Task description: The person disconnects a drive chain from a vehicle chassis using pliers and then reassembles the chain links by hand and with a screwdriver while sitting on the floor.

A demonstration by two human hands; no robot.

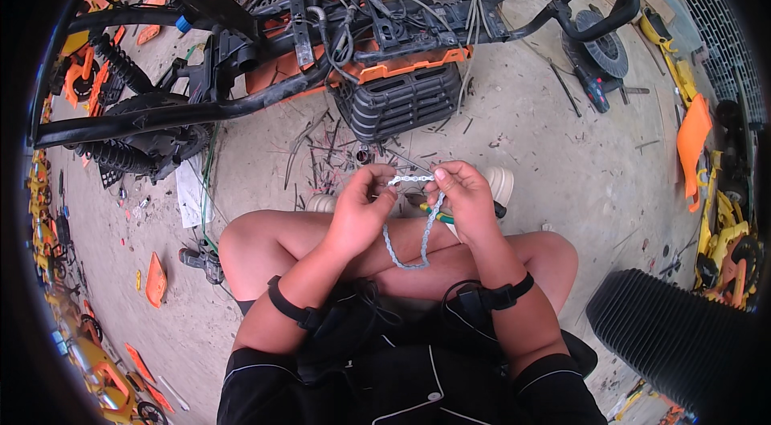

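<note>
Chain [426,237]: silvery metal links, drooping curve. My left hand [364,202] and right hand [467,196] pinch it, fingers curled.

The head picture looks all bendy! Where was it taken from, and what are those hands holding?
A wide camera on the head of the person took it, looking down. Its fisheye lens makes straight edges curve. There's no robot here, just two bare hands. The left hand and right hand hold a silver chain, and part of it hangs in a loop below them. Ahead, over the grey floor, is a black metal frame. An orange piece lies on the floor at the left.
</note>
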